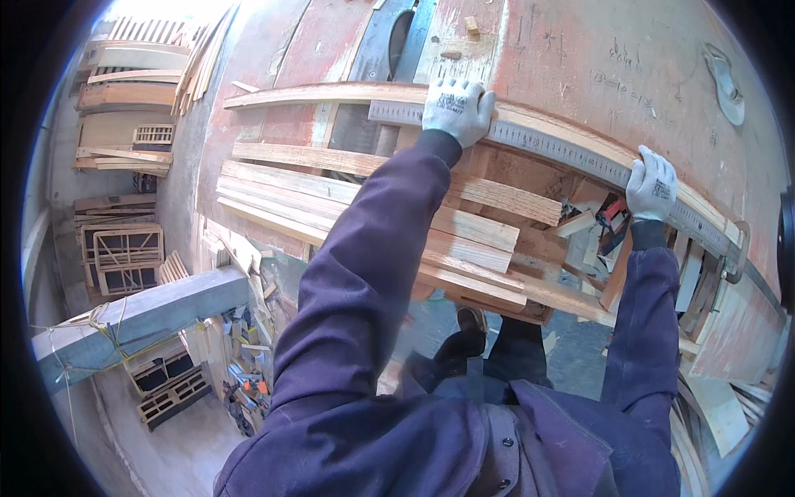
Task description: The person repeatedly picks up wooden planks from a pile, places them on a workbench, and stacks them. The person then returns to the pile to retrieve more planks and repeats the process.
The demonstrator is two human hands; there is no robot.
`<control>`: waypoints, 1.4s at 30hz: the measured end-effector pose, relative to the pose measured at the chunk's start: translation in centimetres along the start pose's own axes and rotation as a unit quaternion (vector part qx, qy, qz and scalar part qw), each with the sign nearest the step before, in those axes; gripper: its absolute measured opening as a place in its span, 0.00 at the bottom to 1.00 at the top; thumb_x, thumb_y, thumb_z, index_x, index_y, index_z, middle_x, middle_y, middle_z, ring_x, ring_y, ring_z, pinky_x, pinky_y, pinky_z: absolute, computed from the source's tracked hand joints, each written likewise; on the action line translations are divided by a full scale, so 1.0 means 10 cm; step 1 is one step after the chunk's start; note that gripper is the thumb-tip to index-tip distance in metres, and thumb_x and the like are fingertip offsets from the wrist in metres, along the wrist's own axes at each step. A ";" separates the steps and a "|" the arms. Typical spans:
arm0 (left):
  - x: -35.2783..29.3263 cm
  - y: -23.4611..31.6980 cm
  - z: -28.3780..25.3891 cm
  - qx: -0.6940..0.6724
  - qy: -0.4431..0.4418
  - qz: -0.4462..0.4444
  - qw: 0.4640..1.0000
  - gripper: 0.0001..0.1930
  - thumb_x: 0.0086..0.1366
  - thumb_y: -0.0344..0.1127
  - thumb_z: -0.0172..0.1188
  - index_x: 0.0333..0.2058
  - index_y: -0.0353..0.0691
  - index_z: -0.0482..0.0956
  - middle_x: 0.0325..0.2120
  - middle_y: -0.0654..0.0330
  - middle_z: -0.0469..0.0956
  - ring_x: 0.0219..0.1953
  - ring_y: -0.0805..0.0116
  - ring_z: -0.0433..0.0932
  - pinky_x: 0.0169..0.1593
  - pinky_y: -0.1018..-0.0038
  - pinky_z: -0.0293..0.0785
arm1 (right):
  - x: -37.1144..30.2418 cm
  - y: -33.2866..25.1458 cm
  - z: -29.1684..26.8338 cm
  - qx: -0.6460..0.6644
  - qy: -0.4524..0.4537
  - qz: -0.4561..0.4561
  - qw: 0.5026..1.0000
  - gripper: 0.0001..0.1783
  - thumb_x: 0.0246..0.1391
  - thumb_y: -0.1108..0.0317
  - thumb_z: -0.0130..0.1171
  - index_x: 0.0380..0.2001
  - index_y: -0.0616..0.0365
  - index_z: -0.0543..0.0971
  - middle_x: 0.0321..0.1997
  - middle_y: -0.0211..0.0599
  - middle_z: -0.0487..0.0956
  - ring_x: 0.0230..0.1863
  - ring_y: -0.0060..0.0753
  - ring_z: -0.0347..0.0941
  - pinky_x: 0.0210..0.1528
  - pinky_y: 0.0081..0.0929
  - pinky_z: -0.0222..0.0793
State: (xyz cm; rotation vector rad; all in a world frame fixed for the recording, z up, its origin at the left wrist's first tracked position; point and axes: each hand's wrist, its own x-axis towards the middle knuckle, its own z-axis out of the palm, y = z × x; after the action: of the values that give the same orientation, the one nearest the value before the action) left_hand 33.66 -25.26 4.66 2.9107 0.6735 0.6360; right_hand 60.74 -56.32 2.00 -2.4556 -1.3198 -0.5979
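A long wooden strip (571, 137) runs across the worktable, bending with the lens. Along its near side lies a silvery metal bar with ruler markings (546, 147). My left hand (457, 112), in a whitish work glove, is closed over the strip, fingers on its far side. Farther right, my right hand (652, 186), gloved alike, is closed over the same strip, with its fingers pointing away from me. Both hands also cover parts of the marked bar. The undersides of my fingers are hidden.
Nearer to me lie several cut wooden boards (476, 236). Offcuts and small tools (613, 215) fill an opening at right. A dark slot in a metal plate (402, 37) is beyond my left hand. A curved metal handle (737, 253) stands right; a grey beam (157, 311) lies left.
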 end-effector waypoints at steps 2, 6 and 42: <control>0.13 -0.05 0.06 0.003 -0.007 -0.002 1.000 0.10 0.66 0.43 0.56 0.32 0.49 0.83 0.35 0.58 0.83 0.42 0.53 0.79 0.53 0.56 0.70 | 0.09 0.04 0.07 0.001 0.006 -0.001 1.000 0.16 0.64 0.60 0.53 0.49 0.49 0.83 0.47 0.36 0.85 0.53 0.43 0.77 0.63 0.44 0.67; 0.28 -0.13 0.17 0.038 -0.005 0.008 0.999 0.10 0.65 0.44 0.56 0.31 0.49 0.82 0.34 0.59 0.83 0.41 0.53 0.79 0.51 0.55 0.71 | 0.22 0.08 0.17 0.001 0.007 0.006 1.000 0.16 0.64 0.59 0.53 0.49 0.50 0.84 0.47 0.36 0.85 0.54 0.43 0.77 0.62 0.43 0.68; -0.57 0.24 -0.42 -0.103 -0.004 -0.095 0.990 0.10 0.65 0.41 0.59 0.34 0.42 0.83 0.34 0.55 0.82 0.42 0.51 0.78 0.54 0.58 0.71 | 0.03 0.55 -0.48 0.093 -0.422 -0.018 0.902 0.20 0.54 0.49 0.61 0.37 0.56 0.82 0.42 0.48 0.79 0.53 0.52 0.73 0.56 0.44 0.68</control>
State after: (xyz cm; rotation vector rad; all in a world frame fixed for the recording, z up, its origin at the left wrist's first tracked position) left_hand 28.24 -29.92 6.79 2.6209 0.8199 0.6304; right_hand 64.47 -61.19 6.06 -2.5988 -1.5862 0.6626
